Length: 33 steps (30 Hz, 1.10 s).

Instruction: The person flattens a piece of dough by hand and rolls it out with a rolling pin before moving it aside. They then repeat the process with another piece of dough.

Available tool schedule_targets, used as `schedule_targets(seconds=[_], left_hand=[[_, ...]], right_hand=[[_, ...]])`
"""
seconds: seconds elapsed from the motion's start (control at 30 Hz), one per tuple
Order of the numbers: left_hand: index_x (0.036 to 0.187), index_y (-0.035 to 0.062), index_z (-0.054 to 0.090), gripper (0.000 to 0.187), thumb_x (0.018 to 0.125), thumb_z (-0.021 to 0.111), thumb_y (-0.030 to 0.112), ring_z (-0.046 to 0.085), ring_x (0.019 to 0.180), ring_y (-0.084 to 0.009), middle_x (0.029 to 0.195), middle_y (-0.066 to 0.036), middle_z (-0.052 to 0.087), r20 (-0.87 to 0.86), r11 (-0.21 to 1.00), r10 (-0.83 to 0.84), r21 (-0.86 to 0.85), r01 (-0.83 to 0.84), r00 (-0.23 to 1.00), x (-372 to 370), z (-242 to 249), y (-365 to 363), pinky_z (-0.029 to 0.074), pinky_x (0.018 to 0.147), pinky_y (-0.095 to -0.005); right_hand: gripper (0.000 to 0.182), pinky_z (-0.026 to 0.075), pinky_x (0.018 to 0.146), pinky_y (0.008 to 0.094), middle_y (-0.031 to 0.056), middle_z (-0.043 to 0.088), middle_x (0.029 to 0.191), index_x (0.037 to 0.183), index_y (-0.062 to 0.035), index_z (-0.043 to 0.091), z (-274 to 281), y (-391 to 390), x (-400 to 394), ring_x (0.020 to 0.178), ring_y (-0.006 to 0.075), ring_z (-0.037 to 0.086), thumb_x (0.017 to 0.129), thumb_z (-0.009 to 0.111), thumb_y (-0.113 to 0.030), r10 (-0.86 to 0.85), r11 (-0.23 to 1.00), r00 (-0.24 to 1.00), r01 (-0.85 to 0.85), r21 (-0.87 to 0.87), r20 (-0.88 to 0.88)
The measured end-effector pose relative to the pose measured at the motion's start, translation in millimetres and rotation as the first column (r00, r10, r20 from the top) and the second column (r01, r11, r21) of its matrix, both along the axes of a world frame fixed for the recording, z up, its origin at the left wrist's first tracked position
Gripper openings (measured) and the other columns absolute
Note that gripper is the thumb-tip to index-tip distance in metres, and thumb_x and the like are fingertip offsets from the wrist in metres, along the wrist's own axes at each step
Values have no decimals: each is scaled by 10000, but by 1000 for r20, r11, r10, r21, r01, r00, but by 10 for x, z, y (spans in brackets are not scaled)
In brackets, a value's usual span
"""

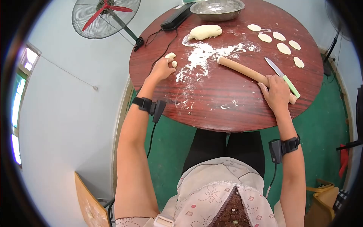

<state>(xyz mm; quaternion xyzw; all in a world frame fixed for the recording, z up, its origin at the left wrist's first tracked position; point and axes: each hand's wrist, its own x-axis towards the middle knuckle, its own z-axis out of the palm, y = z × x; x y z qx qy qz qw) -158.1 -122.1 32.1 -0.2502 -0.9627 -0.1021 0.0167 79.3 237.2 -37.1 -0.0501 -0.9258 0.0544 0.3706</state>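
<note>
At the table's left side, my left hand [162, 70] has its thumb and fingertips closed about a small piece of dough [174, 64]. Another small dough piece [171, 55] lies just beyond the fingers. My right hand [278, 90] is wrapped over the near end of a wooden rolling pin [242, 68], which lies slantwise on the table. Beside that hand rests a knife [274, 67] with a pale green handle, partly covered by the fingers. White flour [199, 56] is spread between the two hands.
On the round table [219, 94], a dough log [206, 32] lies behind the flour. Several flat dough rounds [283, 48] lie at the right. A metal basin [217, 9] and a black case with a cord [177, 17] sit at the back. A fan [106, 17] stands left.
</note>
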Motion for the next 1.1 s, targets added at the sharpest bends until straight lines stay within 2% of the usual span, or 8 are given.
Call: schedule_targets(seconds=[0.17, 0.3, 0.4, 0.57, 0.67, 0.93, 1.03, 1.1], left_hand=[[1086, 21, 694, 369, 740, 743, 142, 668, 840, -221, 919, -168, 692, 0, 998, -45, 49, 45, 999, -214, -138, 20, 512, 773, -324], [951, -21, 698, 259, 776, 712, 170, 683, 795, -267, 841, -174, 696, 19, 997, -26, 78, 24, 999, -245, -117, 42, 514, 754, -341], [912, -58, 695, 296, 808, 708, 219, 677, 791, -177, 853, -125, 710, 142, 985, -101, 154, 79, 985, -186, 2, 43, 515, 732, -303], [890, -35, 696, 274, 833, 691, 233, 653, 732, -212, 855, -118, 696, 237, 961, -126, 269, 59, 963, 472, 126, 256, 509, 695, -329], [937, -25, 671, 229, 861, 694, 190, 600, 689, -145, 780, -89, 666, 42, 955, -237, 195, 224, 971, 756, -93, 360, 484, 651, -285], [1189, -15, 585, 400, 823, 690, 106, 598, 999, -318, 1111, -163, 615, -120, 915, -215, 322, 243, 969, 1048, -317, 339, 479, 859, -348], [1336, -36, 463, 539, 889, 636, 211, 458, 1261, -369, 1352, -227, 486, -293, 926, -312, 120, 358, 904, 1162, -321, 332, 376, 1037, -420], [1386, -50, 386, 597, 931, 570, 291, 308, 1368, -374, 1455, -242, 353, -143, 946, -322, -14, 323, 936, 1322, -302, 370, 258, 1104, -478]], right_hand=[[313, 435, 694, 402, 84, 574, 816, 954, -59, 613, 21, -9, 11, 786, 279, 566, 784, 727, -296, 11, 1000, 1000, -11, -17, 18], [325, 433, 701, 410, 90, 580, 835, 993, -55, 617, -11, 4, 9, 796, 289, 567, 793, 717, -291, 9, 1000, 1000, -9, 7, 29], [344, 436, 715, 408, 96, 603, 874, 1039, -42, 622, 2, 10, 13, 830, 292, 581, 802, 709, -276, 21, 1000, 998, -21, 0, 53], [352, 438, 712, 399, 95, 607, 877, 1045, -37, 626, 1, 7, 3, 835, 281, 586, 791, 724, -260, 40, 999, 999, -40, -5, 31], [357, 443, 713, 400, 94, 611, 885, 1050, -37, 628, 7, 15, 2, 834, 280, 589, 789, 726, -260, 31, 999, 998, -31, 8, 58], [355, 440, 718, 399, 94, 624, 911, 1072, -49, 635, 15, 7, 12, 854, 279, 591, 798, 721, -258, 10, 1000, 996, -10, 9, 84], [349, 437, 723, 397, 92, 625, 912, 1075, -54, 637, 16, -10, 17, 867, 277, 589, 802, 718, -255, -4, 1000, 995, 2, 14, 102], [351, 436, 728, 395, 88, 626, 915, 1085, -53, 634, 37, -23, 20, 873, 273, 587, 806, 714, -249, -5, 1000, 993, 3, 19, 117]])
